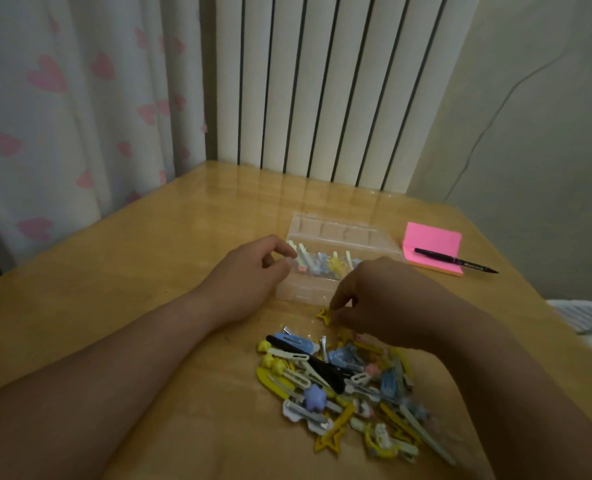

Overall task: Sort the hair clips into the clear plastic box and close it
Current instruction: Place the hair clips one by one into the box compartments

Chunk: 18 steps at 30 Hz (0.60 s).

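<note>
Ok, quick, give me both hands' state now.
Left hand: curled beside the clear box; grip cannot be told.
Right hand: pinches a yellow star clip.

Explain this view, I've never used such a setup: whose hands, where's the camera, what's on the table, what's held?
No machine here: a person works bare-handed, and the one picture comes from a camera on their head, looking forward and down. The right hand pinches a yellow star clip just in front of the clear plastic box, which lies open with sorted clips inside. The left hand curls at the box's left end; whether it grips the box I cannot tell. The pile of hair clips lies nearer on the wooden table. A pink sticky pad with a black pen across it sits to the right.
</note>
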Tool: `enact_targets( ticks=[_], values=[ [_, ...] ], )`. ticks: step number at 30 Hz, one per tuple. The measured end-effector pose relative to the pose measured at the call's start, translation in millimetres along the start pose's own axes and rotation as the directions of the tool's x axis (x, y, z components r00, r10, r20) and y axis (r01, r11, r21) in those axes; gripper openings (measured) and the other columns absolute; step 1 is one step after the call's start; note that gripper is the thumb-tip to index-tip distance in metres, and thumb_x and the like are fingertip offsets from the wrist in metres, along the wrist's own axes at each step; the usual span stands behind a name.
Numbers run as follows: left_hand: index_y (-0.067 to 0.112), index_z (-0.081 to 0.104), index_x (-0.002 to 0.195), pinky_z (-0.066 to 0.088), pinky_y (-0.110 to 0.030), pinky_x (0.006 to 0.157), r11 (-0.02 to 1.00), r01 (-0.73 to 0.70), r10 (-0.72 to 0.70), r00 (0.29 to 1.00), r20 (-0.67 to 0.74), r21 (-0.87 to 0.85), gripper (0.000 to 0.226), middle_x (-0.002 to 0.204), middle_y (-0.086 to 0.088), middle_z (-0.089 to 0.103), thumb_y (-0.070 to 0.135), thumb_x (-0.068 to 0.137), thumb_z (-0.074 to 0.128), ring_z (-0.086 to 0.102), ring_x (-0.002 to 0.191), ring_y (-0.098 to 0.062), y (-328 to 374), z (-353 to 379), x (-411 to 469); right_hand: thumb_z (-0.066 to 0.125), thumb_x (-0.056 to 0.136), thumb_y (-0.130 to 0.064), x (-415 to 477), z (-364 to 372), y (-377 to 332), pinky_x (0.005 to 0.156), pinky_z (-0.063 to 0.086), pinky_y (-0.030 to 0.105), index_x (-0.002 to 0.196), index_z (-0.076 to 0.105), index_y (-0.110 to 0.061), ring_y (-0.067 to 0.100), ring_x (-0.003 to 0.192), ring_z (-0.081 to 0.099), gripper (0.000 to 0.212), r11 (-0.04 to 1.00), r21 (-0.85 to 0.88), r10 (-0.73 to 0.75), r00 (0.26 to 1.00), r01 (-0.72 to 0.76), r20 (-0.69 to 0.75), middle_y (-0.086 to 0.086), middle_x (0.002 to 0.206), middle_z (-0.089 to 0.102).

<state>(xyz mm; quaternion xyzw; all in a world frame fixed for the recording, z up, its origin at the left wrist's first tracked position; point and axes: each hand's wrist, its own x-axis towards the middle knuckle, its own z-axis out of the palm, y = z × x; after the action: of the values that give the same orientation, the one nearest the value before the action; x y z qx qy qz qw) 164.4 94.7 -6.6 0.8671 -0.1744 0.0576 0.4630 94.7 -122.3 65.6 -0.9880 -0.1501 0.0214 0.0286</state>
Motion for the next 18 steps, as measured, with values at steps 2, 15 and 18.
enact_targets(
  ticks=[2, 15, 18],
  values=[
    [0.038, 0.069, 0.117, 0.044, -0.033, 0.066, 1.0, -0.001, 0.001, 1.0, 0.0, 0.002, 0.017, 0.077, 0.006, 0.058, 0.039, 0.105, 0.058, 0.052, 0.066, -0.006, 0.6, -0.2, -0.2, 0.072, 0.096, -0.041, 0.9, 2.9, -3.1, 0.084, 0.06, 0.033, 0.11, 0.083, -0.032, 0.01, 0.087, 0.069, 0.019, 0.999, -0.031, 0.016, 1.0, -0.016, -0.002, -0.008, 0.097, 0.078],
    [0.038, 0.069, 0.117, 0.043, -0.03, 0.065, 1.0, 0.003, -0.003, 1.0, 0.009, -0.006, 0.016, 0.08, 0.005, 0.059, 0.039, 0.106, 0.057, 0.052, 0.065, -0.003, 2.6, -1.1, -0.2, 0.07, 0.1, -0.023, -2.5, -5.8, 13.8, 0.058, 0.058, 0.022, 0.097, 0.073, -0.024, 0.007, 0.064, 0.073, 0.004, 0.925, 0.38, 0.045, 0.997, -0.02, -0.056, -0.004, 0.077, 0.077],
    [0.037, 0.069, 0.116, 0.041, -0.028, 0.064, 1.0, 0.003, -0.003, 1.0, 0.007, -0.023, 0.015, 0.078, 0.007, 0.06, 0.037, 0.106, 0.058, 0.054, 0.062, 0.002, 2.8, -0.2, -0.6, 0.069, 0.099, -0.01, -3.8, -12.4, 36.8, 0.066, 0.065, 0.029, 0.098, 0.072, -0.013, 0.015, 0.072, 0.078, 0.004, 0.763, 0.647, 0.179, 0.963, -0.007, -0.201, 0.002, 0.083, 0.08]
  ],
)
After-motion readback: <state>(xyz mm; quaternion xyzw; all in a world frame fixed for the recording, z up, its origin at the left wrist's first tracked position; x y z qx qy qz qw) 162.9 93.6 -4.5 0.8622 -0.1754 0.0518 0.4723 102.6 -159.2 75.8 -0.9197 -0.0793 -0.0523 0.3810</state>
